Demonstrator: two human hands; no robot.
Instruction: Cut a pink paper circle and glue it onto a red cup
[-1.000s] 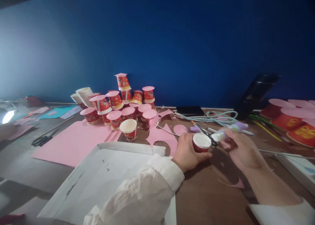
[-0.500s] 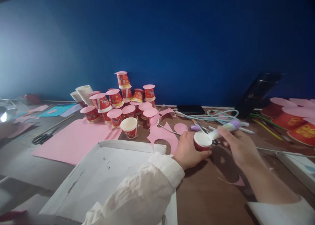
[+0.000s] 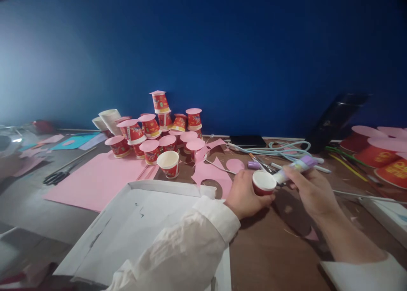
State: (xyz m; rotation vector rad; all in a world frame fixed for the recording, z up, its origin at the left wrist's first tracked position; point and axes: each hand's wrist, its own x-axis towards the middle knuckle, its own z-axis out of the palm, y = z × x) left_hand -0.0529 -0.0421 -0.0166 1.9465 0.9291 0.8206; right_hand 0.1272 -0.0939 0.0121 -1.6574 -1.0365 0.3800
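My left hand (image 3: 246, 196) is wrapped round a small red paper cup (image 3: 264, 183), its white round end facing up. In my right hand (image 3: 313, 189) is a purple and white glue stick (image 3: 294, 170), its white end slanting down to the right edge of the cup. I cannot tell whether the two touch. A purple cap (image 3: 253, 165) lies behind the cup, and a pink paper disc (image 3: 235, 166) is beside it. My left fingers partly hide the cup's side.
Red cups topped with pink discs (image 3: 149, 146) are stacked at centre left. Another cup (image 3: 168, 164) stands in front. Pink sheets (image 3: 95, 180), a white tray (image 3: 159, 210) and scissors (image 3: 57, 177) lie leftward. Behind are coiled cable (image 3: 273, 149) and a dark bottle (image 3: 333, 121); larger red pieces (image 3: 394, 170) sit right.
The whole view has shifted slightly. My hands keep their holds on the cup and the glue stick, with almost no movement between them.
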